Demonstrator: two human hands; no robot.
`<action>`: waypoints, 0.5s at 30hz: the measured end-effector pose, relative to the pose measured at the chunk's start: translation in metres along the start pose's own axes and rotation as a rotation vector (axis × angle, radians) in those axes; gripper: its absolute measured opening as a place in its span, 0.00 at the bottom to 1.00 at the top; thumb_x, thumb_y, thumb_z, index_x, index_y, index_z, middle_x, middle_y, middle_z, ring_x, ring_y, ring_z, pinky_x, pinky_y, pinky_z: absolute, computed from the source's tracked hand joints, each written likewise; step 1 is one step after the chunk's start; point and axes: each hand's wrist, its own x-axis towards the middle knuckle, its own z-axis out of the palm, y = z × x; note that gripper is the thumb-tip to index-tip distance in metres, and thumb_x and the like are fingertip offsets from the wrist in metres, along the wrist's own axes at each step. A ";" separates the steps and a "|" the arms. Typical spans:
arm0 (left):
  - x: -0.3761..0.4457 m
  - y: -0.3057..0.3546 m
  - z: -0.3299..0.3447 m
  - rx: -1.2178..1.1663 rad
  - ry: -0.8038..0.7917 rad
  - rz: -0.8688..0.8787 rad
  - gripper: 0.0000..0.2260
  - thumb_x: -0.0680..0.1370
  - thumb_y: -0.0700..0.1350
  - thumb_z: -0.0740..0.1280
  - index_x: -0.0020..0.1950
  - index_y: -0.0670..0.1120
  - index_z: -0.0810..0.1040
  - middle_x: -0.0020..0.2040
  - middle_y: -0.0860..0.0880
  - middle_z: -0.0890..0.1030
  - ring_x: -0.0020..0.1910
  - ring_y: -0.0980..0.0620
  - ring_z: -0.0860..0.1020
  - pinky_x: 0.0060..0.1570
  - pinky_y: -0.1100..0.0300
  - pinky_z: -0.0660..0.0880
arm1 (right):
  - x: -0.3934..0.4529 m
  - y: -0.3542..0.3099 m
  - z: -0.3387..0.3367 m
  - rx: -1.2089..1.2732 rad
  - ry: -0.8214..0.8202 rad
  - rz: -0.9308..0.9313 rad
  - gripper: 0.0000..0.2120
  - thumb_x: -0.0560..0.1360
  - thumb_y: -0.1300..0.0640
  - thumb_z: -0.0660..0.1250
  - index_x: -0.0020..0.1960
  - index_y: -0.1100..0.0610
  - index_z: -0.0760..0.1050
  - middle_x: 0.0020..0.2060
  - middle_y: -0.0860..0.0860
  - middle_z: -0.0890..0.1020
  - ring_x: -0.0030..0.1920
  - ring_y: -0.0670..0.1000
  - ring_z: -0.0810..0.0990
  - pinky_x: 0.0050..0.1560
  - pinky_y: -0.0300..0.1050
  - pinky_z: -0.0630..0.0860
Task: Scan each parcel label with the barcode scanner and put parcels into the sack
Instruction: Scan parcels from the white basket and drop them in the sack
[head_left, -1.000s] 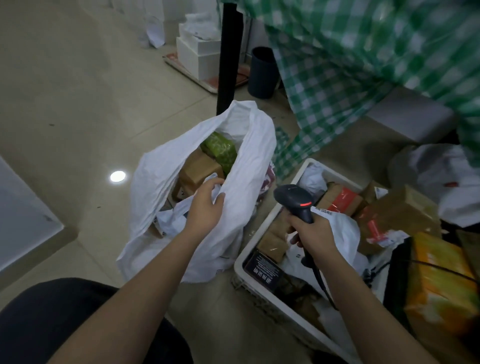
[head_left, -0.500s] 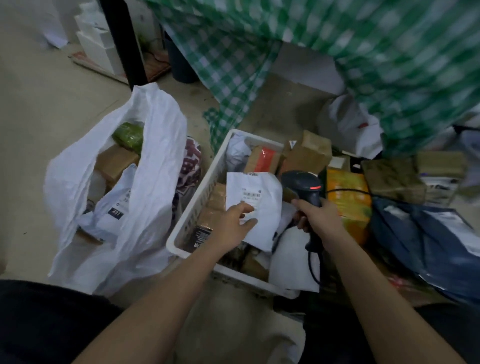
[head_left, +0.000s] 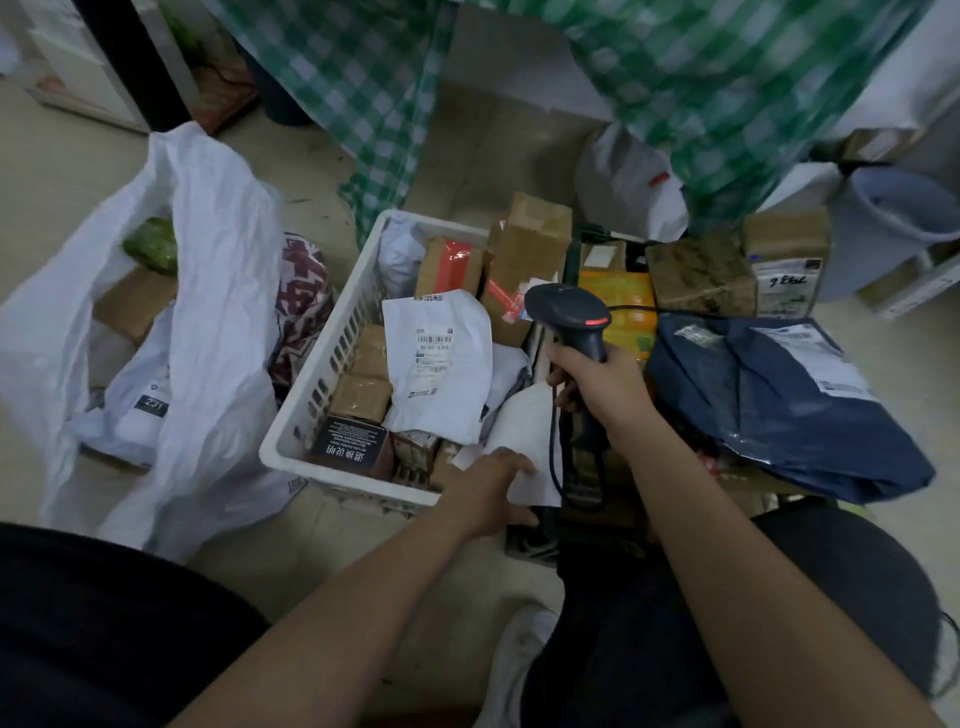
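Observation:
My right hand (head_left: 597, 384) grips the black barcode scanner (head_left: 566, 317), its head pointing left over the white basket (head_left: 311, 395). In the basket, a white poly parcel (head_left: 441, 364) lies with its barcode label facing up, among brown boxes. My left hand (head_left: 493, 488) is at the basket's near right corner. It holds the lower edge of another white poly parcel (head_left: 524, 431) between fingers and thumb. The white sack (head_left: 223, 291) stands open on the floor to the left, with parcels inside.
A navy poly bag (head_left: 779, 395) with a label lies right of the scanner. Behind it sit brown boxes (head_left: 701, 275) and an orange box (head_left: 618, 306). A green checked cloth (head_left: 727, 78) hangs over the back. A grey bin (head_left: 893, 223) stands far right.
My left hand left the sack, briefly held the labelled white parcel, let it go in the basket and dropped to another white parcel nearer me. The view swung right.

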 end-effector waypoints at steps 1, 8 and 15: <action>0.001 0.000 0.003 0.031 -0.006 -0.002 0.26 0.74 0.53 0.72 0.69 0.51 0.69 0.70 0.51 0.68 0.68 0.50 0.69 0.61 0.56 0.65 | -0.001 0.000 -0.003 0.001 0.003 -0.001 0.04 0.76 0.60 0.68 0.43 0.58 0.75 0.33 0.56 0.79 0.23 0.47 0.75 0.25 0.38 0.71; -0.004 0.006 0.001 0.065 0.149 -0.013 0.13 0.80 0.46 0.62 0.64 0.49 0.76 0.59 0.48 0.80 0.58 0.46 0.78 0.54 0.56 0.73 | -0.008 0.003 -0.010 -0.031 0.007 -0.016 0.05 0.76 0.59 0.69 0.42 0.58 0.75 0.33 0.55 0.79 0.22 0.47 0.74 0.24 0.37 0.70; -0.035 -0.024 -0.070 -0.360 0.480 -0.067 0.07 0.82 0.45 0.60 0.49 0.43 0.74 0.43 0.45 0.80 0.43 0.47 0.79 0.44 0.51 0.75 | -0.007 -0.010 0.019 0.041 0.017 -0.004 0.06 0.75 0.59 0.70 0.49 0.61 0.77 0.35 0.54 0.81 0.27 0.48 0.78 0.29 0.39 0.71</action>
